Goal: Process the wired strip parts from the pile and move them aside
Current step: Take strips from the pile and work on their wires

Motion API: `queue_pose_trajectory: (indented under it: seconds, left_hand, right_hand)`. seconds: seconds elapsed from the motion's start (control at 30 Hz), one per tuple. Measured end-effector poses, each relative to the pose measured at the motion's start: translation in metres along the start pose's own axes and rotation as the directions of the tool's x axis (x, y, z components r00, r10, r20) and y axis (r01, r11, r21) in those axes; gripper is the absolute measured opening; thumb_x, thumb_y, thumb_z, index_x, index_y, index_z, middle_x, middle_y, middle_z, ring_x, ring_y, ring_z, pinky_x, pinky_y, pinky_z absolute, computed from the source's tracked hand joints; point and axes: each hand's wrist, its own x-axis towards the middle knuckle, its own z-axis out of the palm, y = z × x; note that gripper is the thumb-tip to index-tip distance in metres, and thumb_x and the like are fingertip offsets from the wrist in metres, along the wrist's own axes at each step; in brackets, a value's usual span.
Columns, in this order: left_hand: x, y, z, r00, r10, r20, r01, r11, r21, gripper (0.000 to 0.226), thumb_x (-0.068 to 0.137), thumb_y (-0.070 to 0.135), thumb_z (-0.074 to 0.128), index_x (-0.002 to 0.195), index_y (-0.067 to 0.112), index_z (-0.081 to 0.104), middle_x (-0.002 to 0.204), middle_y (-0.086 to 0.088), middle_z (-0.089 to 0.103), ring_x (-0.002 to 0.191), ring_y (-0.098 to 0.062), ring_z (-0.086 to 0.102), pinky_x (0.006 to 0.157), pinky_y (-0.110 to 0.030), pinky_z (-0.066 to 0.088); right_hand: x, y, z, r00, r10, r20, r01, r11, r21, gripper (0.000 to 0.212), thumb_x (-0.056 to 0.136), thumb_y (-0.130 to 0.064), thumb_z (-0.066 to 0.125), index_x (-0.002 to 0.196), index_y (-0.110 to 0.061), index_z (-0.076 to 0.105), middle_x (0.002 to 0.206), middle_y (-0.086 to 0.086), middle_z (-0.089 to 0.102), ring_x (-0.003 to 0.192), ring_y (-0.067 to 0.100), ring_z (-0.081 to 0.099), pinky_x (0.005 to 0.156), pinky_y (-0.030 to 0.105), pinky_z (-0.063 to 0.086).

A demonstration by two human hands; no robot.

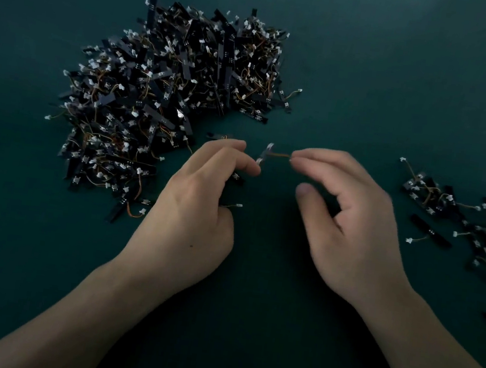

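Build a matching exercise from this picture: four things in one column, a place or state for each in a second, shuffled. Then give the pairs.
Column 1
1. big pile
2. small pile
3. left hand
4. right hand

Column 2
A. holds the wire end at its fingertips
B. lies at the right edge of the table
C. holds the strip end
D. lies up and left of both hands

Pairs: 1-D, 2-B, 3-C, 4-A
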Motion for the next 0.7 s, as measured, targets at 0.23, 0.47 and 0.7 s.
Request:
queue_pose_trajectory:
  seconds: [0.23, 0.47, 0.7]
  left_hand:
    - [0.0019, -0.0016, 0.0020, 0.993, -0.049, -0.111, 0.051, 0.999, 0.017, 0.052, 0.083, -0.019, 0.057, 0.118, 0.018, 0.067, 0.133, 0.007, 0.061, 0.127, -0.002, 0.054, 0.103, 0.000, 0.031]
    - [-0.0040, 0.0037, 0.0027, 0.996, 0.079, -0.042, -0.071, 0.983, 0.172, 0.032, 0.083, 0.001, 0.057, 0.095, 0.026, 0.075, 0.099, 0.014, 0.063, 0.092, -0.016, 0.054, 0.089, -0.039, 0.042]
    - [-0.0061, 0.0057, 0.0040, 1.000, -0.012, -0.024, 0.019, 0.962, 0.274, 0.020, 0.091, 0.015, 0.062, 0.099, 0.028, 0.075, 0.106, 0.012, 0.061, 0.100, -0.018, 0.052, 0.092, -0.033, 0.033]
  right_hand:
    - [-0.0023, -0.0042, -0.0051, 0.972, 0.105, -0.210, -0.049, 0.966, 0.254, 0.010, 0.091, -0.014, 0.083, 0.097, -0.020, 0.078, 0.093, -0.012, 0.077, 0.080, 0.014, 0.070, 0.072, 0.017, 0.053]
    - [0.0005, 0.0014, 0.0004, 0.995, 0.087, -0.049, -0.088, 0.996, -0.027, 0.030, 0.094, -0.015, 0.078, 0.123, -0.022, 0.072, 0.112, -0.012, 0.065, 0.107, 0.009, 0.062, 0.096, 0.026, 0.049]
    - [0.0001, -0.0032, 0.0025, 0.979, 0.053, 0.197, 0.014, 0.945, -0.325, 0.038, 0.097, -0.048, 0.066, 0.131, -0.031, 0.073, 0.143, -0.009, 0.055, 0.139, 0.014, 0.044, 0.112, 0.028, 0.024]
